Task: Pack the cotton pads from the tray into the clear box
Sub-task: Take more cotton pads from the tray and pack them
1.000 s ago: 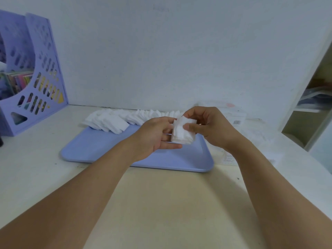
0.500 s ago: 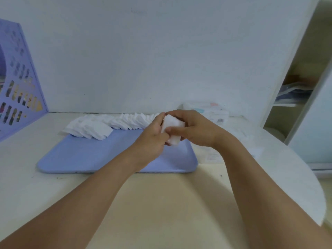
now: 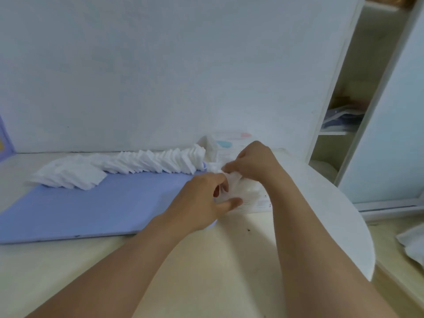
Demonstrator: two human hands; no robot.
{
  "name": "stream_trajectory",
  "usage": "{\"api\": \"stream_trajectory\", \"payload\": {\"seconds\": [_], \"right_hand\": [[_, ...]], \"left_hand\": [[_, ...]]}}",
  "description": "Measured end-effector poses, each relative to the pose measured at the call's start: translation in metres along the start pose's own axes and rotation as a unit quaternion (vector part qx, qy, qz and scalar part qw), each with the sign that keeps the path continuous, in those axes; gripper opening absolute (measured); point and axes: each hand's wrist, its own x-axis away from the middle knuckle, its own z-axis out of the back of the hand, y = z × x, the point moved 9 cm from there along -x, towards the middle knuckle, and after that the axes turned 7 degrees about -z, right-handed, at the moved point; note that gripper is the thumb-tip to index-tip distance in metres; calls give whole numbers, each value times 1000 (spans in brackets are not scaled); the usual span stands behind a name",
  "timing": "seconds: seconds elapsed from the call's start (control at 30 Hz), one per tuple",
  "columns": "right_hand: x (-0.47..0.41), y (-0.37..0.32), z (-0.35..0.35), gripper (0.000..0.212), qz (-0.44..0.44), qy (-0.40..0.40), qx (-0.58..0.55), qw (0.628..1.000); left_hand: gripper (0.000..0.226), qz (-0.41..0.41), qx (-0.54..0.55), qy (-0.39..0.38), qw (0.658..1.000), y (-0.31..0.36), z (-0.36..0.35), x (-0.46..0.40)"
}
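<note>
Both hands meet at the right end of the blue tray, over the clear box that sits on the table just beside the tray's right edge. Left hand has fingers curled, thumb and fingertips pinching a small stack of cotton pads at the box's near-left side. Right hand comes from above, fingers bent down and pinching the same stack from the top (blurry there, exact contact hard to tell). More white pads show inside the box under the hands. The remaining row of cotton pads lies along the tray's far edge, leaning like fallen dominoes, flattening into a loose pile at the left end. A white packet with pink and blue marks stands behind the box, against the wall. Open shelf unit at right.
</note>
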Motion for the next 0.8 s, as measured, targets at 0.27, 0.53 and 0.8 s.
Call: {"api": "stream_trajectory", "payload": {"seconds": [0.27,0.53,0.8], "right_hand": [[-8,12,-4,51,-28,80,156,984],[-13,14,-26,101,-61,85,319,942],[-15,26,-34,84,-109,-24,301,947]], "left_hand": [[38,2,21,8,1000,-6,-2,-1],[40,3,30,16,999,-3,0,-1],[35,-8,52,-8,999,-2,-8,0]]}}
